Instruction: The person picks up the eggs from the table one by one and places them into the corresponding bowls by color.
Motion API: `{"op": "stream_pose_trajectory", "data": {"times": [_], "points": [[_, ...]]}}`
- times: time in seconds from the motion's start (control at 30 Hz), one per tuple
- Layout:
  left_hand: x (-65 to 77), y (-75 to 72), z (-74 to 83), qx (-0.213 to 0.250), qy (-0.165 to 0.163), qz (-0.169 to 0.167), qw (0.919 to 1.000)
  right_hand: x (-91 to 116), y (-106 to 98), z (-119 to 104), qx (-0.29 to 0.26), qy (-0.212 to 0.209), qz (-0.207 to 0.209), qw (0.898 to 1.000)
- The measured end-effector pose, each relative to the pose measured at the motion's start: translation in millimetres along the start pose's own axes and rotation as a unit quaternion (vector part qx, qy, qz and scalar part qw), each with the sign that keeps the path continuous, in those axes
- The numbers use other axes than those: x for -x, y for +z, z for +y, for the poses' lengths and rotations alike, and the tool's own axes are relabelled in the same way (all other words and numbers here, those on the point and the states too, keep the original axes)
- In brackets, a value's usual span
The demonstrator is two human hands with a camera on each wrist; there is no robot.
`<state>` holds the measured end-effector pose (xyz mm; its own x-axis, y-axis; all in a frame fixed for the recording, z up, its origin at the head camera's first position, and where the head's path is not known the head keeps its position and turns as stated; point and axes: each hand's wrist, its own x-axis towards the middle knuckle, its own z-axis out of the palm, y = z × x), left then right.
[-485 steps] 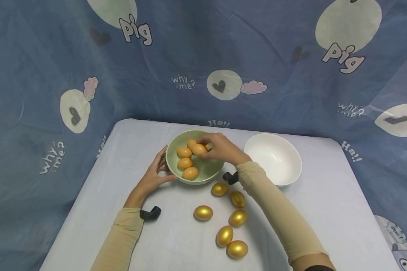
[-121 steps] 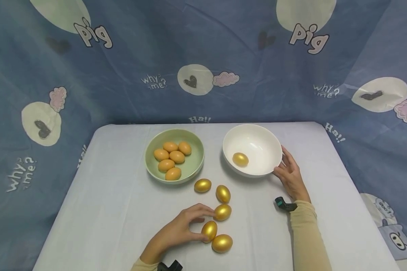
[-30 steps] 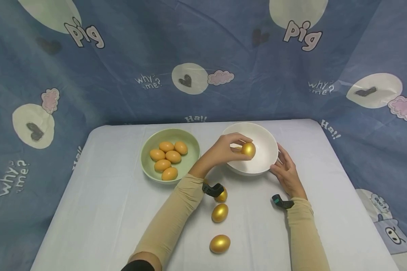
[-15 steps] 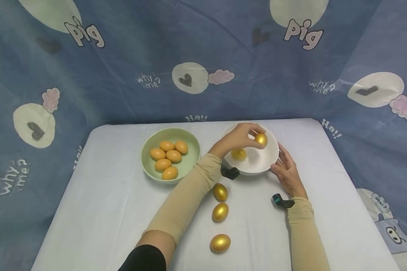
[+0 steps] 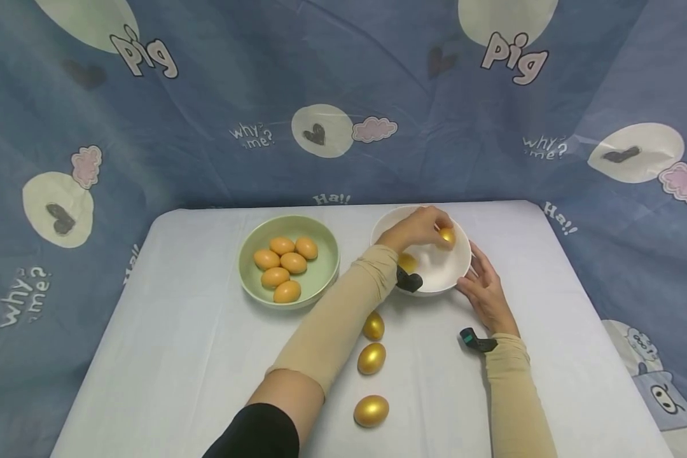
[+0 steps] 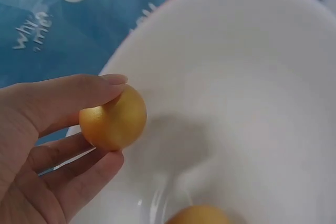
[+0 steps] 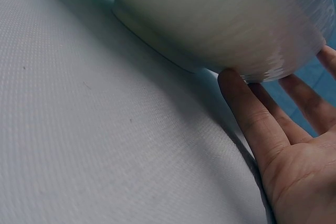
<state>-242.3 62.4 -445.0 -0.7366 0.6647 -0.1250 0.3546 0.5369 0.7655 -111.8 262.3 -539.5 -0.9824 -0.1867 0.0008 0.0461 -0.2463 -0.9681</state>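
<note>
Over the white bowl (image 5: 439, 275), my left hand (image 5: 419, 228) pinches a golden egg (image 6: 122, 121) between thumb and fingers. The egg's shadow falls on the inner wall in the left wrist view. A second golden egg (image 5: 408, 262) lies lower in the same bowl, partly hidden by my left wrist. My right hand (image 5: 488, 298) touches the bowl's outer right side with spread, fairly straight fingers; its thumb (image 7: 247, 108) rests against the lower wall in the right wrist view.
To the left stands a green bowl (image 5: 247, 280) with several orange-brown eggs (image 5: 293, 263). On the white-covered table, golden eggs lie near the middle: one upper egg (image 5: 373, 326), one middle egg (image 5: 371, 359) and one front egg (image 5: 371, 411). A blue printed cloth (image 5: 343, 76) hangs behind.
Earlier, my right hand handled an orange-brown egg in the green bowl. My left hand has since carried a golden egg from the table, lately moving rightward and lower into the white bowl.
</note>
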Motion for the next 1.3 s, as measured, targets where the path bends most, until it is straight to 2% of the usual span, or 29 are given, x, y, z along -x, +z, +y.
{"op": "stream_pose_trajectory", "data": {"times": [0.17,0.3,0.47,0.7,1.13,1.3], "points": [[-4.3,3.3,1.8,-0.033,-0.014,-0.021,0.9991,0.4,-0.5,0.4,-0.002,0.002,0.001,1.0],[-5.3,7.4,-1.1,-0.034,-0.03,-0.026,0.9986,0.4,-0.4,1.0,-0.001,0.006,0.007,1.0],[-3.5,13.3,-10.0,-0.024,-0.062,-0.019,0.9976,0.2,0.9,0.4,0.003,0.012,0.011,1.0],[-0.9,14.9,-11.9,-0.019,-0.074,-0.008,0.997,-0.5,1.2,-0.2,0.012,0.021,0.018,1.0],[15.0,2.9,-1.2,-0.028,-0.069,-0.013,0.9971,0.2,1.3,-0.5,0.01,0.017,0.012,1.0],[22.9,-2.4,0.3,-0.044,-0.038,-0.016,0.9982,0.1,1.2,-1.5,0.0,0.011,0.005,1.0]]}}
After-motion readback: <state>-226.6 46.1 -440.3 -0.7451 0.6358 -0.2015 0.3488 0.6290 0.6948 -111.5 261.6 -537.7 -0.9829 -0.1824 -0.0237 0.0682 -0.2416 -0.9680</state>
